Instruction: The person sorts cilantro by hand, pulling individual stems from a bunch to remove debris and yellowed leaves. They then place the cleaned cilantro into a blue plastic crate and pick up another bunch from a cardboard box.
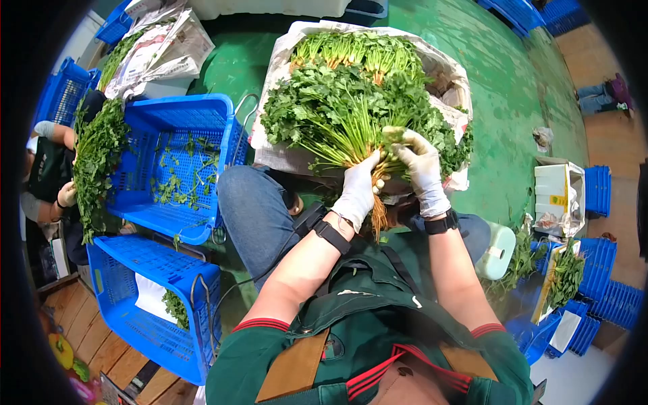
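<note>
My left hand (358, 187), in a white glove, is closed around the root end of a bunch of leafy green herbs (351, 138). Its thin stems fan out up and left, and orange-brown roots (379, 214) hang below the fist. To its right, my gloved right hand (420, 165) is curled beside the stems, fingertips stained green and pinched together. What lies between those fingertips is too small to make out. Just beyond both hands stands a white box (466, 91) lined with newspaper, where more herbs (358, 50) are piled with roots and leaves showing.
Blue crates stand at my left, one with loose leaves (179, 111) and another with white paper (121, 270). A co-worker's hand (67, 194) holds greens (98, 155) beside them. A white box (550, 196) and more blue crates (597, 263) are at right on the green floor (499, 128).
</note>
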The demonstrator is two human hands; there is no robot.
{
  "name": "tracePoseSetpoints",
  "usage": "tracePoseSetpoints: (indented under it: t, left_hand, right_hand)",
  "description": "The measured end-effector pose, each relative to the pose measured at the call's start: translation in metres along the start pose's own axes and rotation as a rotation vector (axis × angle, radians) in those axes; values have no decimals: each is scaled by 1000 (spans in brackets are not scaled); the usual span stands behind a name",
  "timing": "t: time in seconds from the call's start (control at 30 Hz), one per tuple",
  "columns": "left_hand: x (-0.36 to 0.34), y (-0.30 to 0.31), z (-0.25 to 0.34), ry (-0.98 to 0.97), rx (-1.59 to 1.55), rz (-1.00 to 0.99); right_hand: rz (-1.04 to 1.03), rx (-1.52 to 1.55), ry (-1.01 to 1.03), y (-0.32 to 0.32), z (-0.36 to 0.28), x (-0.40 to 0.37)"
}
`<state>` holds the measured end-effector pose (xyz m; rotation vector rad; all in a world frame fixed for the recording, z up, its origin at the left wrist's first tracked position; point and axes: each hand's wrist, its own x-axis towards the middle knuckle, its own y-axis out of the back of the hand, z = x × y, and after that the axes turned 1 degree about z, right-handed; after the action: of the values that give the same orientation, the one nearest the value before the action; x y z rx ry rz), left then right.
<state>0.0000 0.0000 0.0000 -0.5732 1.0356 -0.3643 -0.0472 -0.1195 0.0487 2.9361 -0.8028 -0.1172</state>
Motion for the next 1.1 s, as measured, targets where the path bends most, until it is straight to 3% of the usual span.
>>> tracePoseSetpoints:
  t: [0.1,0.23,0.27,0.3,0.37,0.43,0.5,0.57,0.63,0.7,0.77,0.8,0.83,0.9,0.97,1.03,1.1]
  left_hand:
    - [-3,8,4,-10,22,24]
    - [-5,-6,6,13,54,24]
    - [-5,-5,6,16,70,50]
    - [-6,-4,5,22,83,74]
    - [-5,0,7,21,105,104]
    - [-6,-2,7,-36,45,113]
    - [-3,-1,6,-6,80,116]
    - [4,4,2,21,-4,-28]
    - [0,3,5,45,-25,-11]
    - [0,7,3,-8,-8,-22]
    - [-4,6,3,-31,26,-15]
    - [-4,7,3,-23,15,-28]
    - [-3,7,2,-17,3,-38]
    - [0,10,-2,-52,-49,-127]
    - [-5,13,-1,-96,-89,-279]
    - [-2,22,-3,-103,-38,-338]
    - [7,35,-7,-55,1,-350]
  right_hand:
    - [-94,-4,-117,-13,-2,-6]
    - [-46,-394,73,-13,5,7]
    - [-73,-606,114,-13,3,6]
    - [-69,-604,110,-14,-1,4]
    - [-158,-362,-177,-18,-4,6]
    - [-180,-326,-183,-11,-7,3]
    - [-233,120,-452,-3,-14,-8]
    - [-222,202,-492,3,-17,-21]
    - [-242,269,-436,13,-38,-34]
    - [-318,97,-456,26,-41,-40]
    - [-504,-1165,17,35,-27,-51]
    - [-486,-1266,-80,23,-45,-47]
    - [-482,-1267,-82,12,-61,-43]
    - [-246,-622,-305,-8,-82,-31]
    - [-72,-608,185,-23,-55,-13]
    - [-59,-763,270,-41,-43,2]
    - [-302,-830,334,-55,-36,1]
